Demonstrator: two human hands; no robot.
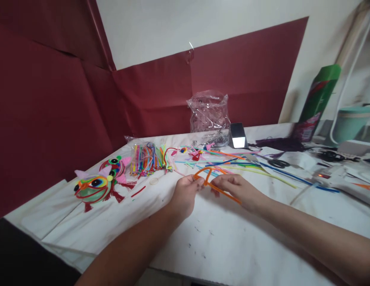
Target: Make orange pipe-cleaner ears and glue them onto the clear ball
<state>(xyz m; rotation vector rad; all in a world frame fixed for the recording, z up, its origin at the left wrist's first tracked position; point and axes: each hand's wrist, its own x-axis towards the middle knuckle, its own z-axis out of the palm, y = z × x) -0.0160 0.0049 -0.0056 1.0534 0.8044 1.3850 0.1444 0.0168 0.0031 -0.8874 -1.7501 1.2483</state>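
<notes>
An orange pipe cleaner [225,194], bent into a loop at one end, is held between my two hands above the white table [202,242]. My left hand [187,190] pinches the looped end. Fingers of my right hand [234,186] are closed on the pipe cleaner near its crossing, and a straight tail sticks out below that hand. Behind my hands lie loose pipe cleaners in several colours, among them a dark blue one [310,182] and a yellow-green one [271,176]. A short red piece [138,191] rests left of my left hand.
Two colourful animal-face crafts with red tassels, the nearer one [93,188] in front, stand at the left. A bag of pipe cleaners [147,159] lies behind. Scissors [278,163], a glue gun [330,178], a lit lamp [238,137] and a green bottle [317,103] are to the right.
</notes>
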